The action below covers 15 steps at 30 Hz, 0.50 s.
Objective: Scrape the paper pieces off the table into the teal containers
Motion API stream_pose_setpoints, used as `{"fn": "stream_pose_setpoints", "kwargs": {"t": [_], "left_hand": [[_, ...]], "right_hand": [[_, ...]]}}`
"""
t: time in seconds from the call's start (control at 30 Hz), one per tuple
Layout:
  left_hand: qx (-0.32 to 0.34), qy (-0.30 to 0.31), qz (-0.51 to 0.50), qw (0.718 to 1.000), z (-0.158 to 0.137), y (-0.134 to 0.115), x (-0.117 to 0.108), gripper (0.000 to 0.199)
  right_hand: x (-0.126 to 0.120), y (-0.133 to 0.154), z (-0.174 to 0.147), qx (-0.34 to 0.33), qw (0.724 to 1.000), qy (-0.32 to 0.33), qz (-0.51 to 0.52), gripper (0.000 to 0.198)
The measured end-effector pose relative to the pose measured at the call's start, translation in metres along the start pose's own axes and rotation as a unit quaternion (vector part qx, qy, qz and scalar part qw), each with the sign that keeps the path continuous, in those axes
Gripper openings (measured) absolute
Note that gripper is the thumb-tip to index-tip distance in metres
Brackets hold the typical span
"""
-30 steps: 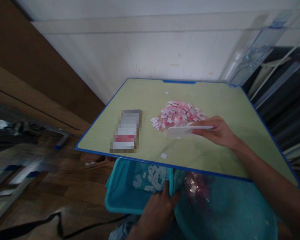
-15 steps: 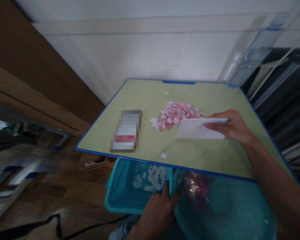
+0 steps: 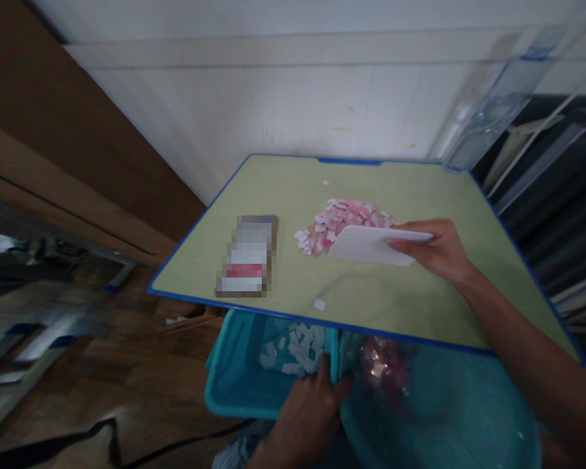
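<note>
In my right hand (image 3: pixel 434 251) is a flat white scraper (image 3: pixel 364 246) with a rounded corner, gripped by its right end between thumb and fingers. Its blade stands on the near side of a heap of small pink and white pieces (image 3: pixel 349 218) and hides part of that heap. My left hand (image 3: pixel 310 410) is low in front of the table, closed over the adjoining rims of a teal rectangular bin (image 3: pixel 244 391) and a round teal tub (image 3: pixel 469 404). White slips (image 3: pixel 303 345) lie in the bin. A shiny clear bag with reddish contents (image 3: pixel 385 371) sits in the tub.
A phone (image 3: pixel 247 254) lies on the left of the blue-edged table (image 3: pixel 283 182). Single white slips (image 3: pixel 319 304) lie apart from the heap. A clear plastic bottle (image 3: pixel 488 124) stands by the far right corner. A white wall (image 3: pixel 297 104) borders the back.
My right hand has moved a little left with the scraper, which now covers more of the heap's near side and is tilted differently. My left hand has stayed put.
</note>
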State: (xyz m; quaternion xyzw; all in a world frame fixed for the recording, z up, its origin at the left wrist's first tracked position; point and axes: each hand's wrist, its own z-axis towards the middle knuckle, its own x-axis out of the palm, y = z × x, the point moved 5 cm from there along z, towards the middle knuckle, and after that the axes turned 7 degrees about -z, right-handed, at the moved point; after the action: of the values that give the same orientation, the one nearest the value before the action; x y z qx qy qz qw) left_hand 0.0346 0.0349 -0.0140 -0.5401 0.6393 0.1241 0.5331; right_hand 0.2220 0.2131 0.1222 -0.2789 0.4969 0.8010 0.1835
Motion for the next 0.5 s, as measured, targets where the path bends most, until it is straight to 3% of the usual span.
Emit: {"fn": "stream_pose_setpoints", "kwargs": {"t": [0.27, 0.5], "left_hand": [[-0.007, 0.009, -0.005, 1.000, 0.001, 0.002, 0.003, 0.048], [-0.009, 0.021, -0.003, 1.000, 0.001, 0.001, 0.001, 0.049]], "right_hand": [[0.022, -0.002, 0.004, -0.057, 0.996, 0.056, 0.034, 0.015], [0.025, 0.002, 0.002, -0.102, 0.973, 0.192, 0.078, 0.021]]}}
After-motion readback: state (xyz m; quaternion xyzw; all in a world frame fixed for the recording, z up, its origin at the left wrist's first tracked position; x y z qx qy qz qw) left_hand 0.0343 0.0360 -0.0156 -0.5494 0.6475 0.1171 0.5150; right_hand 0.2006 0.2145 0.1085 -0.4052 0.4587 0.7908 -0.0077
